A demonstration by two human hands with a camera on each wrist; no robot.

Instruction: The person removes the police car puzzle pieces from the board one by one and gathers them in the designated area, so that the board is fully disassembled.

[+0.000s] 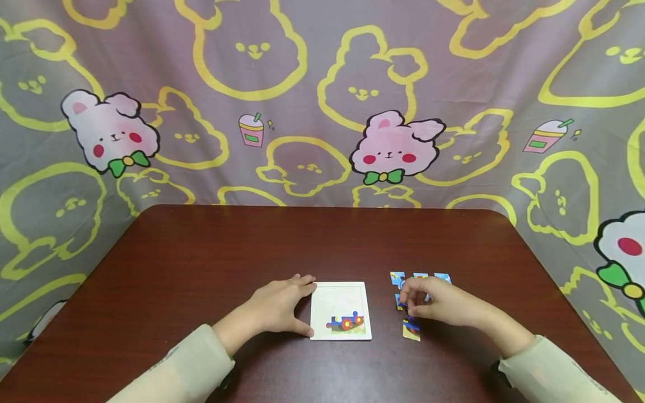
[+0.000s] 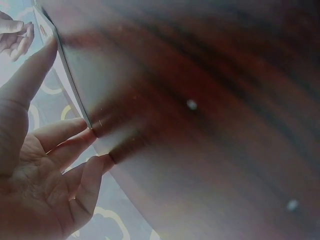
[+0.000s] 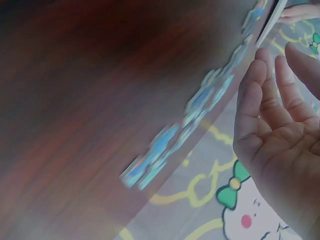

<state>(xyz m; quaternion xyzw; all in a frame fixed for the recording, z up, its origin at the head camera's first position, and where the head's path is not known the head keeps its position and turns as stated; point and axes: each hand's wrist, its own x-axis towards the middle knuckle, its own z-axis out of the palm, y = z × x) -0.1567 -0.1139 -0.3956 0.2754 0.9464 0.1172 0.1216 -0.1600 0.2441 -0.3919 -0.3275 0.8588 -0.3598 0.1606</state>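
Note:
A white square puzzle tray (image 1: 328, 299) lies flat on the table, with joined train pieces (image 1: 346, 324) in its lower right part. My left hand (image 1: 277, 305) touches the tray's left edge, thumb at the near corner and fingertips at the far one. To the right of the tray, my right hand (image 1: 443, 302) hovers over loose jigsaw pieces (image 1: 397, 278). Its fingers are loosely bent, and the right wrist view shows nothing between them. One loose jigsaw piece (image 1: 411, 330) lies just in front of that hand. Some others are partly hidden beneath it.
Both hands are over a dark reddish-brown wooden table (image 1: 322, 240). A patterned curtain (image 1: 302, 112) with cartoon bunnies hangs behind the table and along its sides.

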